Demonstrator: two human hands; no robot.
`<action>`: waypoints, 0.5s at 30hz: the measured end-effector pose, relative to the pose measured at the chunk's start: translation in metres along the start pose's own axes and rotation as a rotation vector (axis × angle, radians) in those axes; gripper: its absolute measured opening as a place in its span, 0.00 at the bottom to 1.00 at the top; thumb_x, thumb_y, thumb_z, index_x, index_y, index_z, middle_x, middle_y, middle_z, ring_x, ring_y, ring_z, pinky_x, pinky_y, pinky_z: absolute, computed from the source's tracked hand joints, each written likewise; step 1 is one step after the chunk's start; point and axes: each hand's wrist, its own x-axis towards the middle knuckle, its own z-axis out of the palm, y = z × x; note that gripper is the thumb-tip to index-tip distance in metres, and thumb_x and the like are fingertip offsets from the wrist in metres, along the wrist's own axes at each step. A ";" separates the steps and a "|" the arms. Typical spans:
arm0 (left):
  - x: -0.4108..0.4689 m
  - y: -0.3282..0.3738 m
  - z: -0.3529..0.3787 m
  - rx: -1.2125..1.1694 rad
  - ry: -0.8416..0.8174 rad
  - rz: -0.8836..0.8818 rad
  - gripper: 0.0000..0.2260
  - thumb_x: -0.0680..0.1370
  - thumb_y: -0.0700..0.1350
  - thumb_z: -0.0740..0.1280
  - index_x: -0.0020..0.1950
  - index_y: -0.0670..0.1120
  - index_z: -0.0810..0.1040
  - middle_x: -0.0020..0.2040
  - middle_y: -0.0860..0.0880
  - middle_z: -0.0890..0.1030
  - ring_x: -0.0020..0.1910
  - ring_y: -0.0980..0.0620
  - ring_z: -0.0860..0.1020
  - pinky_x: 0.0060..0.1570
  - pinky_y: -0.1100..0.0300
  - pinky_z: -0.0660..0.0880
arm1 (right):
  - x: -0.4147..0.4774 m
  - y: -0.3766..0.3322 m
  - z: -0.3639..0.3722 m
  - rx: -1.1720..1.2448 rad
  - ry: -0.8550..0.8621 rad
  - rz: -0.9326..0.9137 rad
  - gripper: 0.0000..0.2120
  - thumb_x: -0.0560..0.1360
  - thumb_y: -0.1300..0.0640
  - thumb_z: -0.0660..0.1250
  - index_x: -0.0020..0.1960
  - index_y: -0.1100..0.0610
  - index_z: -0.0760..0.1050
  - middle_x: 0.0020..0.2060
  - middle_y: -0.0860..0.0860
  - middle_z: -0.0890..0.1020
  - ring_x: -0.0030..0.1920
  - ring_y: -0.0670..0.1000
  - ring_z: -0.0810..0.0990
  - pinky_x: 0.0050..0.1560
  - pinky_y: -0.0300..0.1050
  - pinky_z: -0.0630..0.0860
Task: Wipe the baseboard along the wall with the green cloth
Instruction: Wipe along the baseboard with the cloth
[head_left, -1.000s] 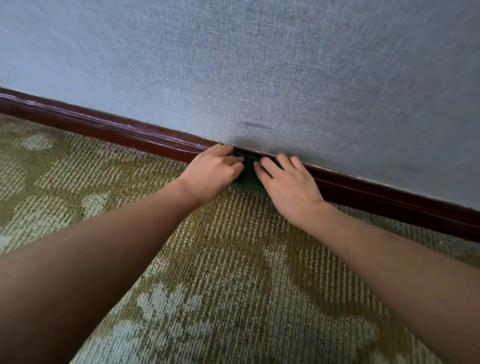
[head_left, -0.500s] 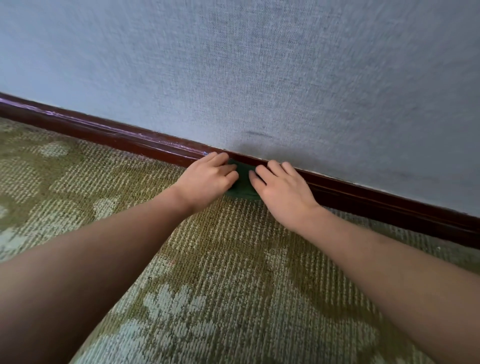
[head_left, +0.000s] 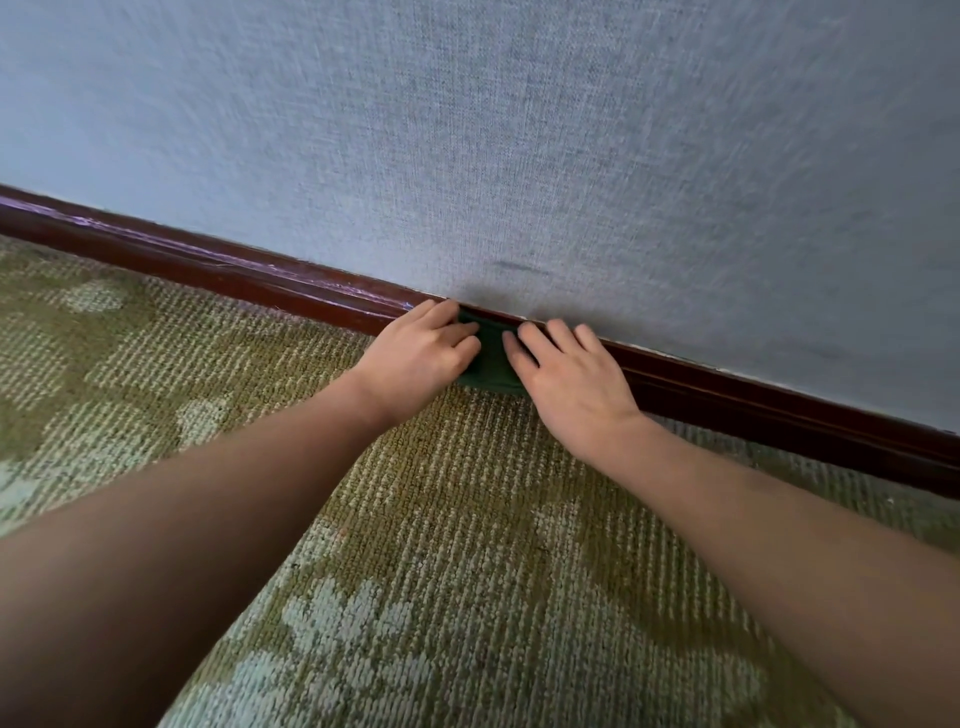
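Note:
A dark reddish-brown baseboard (head_left: 208, 262) runs along the foot of the wall from upper left to lower right. A small dark green cloth (head_left: 491, 361) lies against it at the middle of the view, mostly covered by my hands. My left hand (head_left: 421, 356) presses on the cloth's left side with curled fingers. My right hand (head_left: 569, 376) presses on its right side, fingers laid flat over the baseboard. Only a strip of cloth shows between the two hands.
A grey-blue textured wall (head_left: 519, 130) fills the upper half, with a faint dark smudge (head_left: 519, 267) just above the cloth. Olive-green patterned carpet (head_left: 441, 571) covers the floor up to the baseboard.
Both hands and the cloth have slid slightly left along the baseboard, relative to the smudge on the wall. The grip looks unchanged.

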 end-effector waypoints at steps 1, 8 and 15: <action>0.000 0.000 0.002 -0.003 0.005 -0.016 0.06 0.63 0.31 0.73 0.36 0.36 0.80 0.38 0.41 0.83 0.39 0.44 0.79 0.38 0.56 0.77 | 0.001 0.000 0.001 0.013 -0.001 0.000 0.27 0.77 0.62 0.56 0.73 0.62 0.51 0.66 0.55 0.62 0.63 0.57 0.61 0.61 0.49 0.59; 0.010 0.001 -0.003 -0.018 0.013 -0.063 0.10 0.57 0.30 0.74 0.30 0.39 0.75 0.27 0.45 0.78 0.33 0.45 0.76 0.33 0.59 0.73 | 0.007 -0.004 -0.003 0.174 0.006 0.065 0.27 0.76 0.63 0.58 0.73 0.59 0.55 0.66 0.55 0.63 0.63 0.56 0.61 0.61 0.48 0.58; -0.007 0.002 -0.009 -0.013 -0.083 0.017 0.10 0.58 0.32 0.77 0.31 0.40 0.77 0.29 0.46 0.80 0.36 0.45 0.78 0.37 0.58 0.77 | 0.002 -0.013 -0.006 0.161 0.005 -0.017 0.28 0.73 0.64 0.61 0.72 0.58 0.58 0.60 0.55 0.66 0.60 0.55 0.62 0.60 0.48 0.58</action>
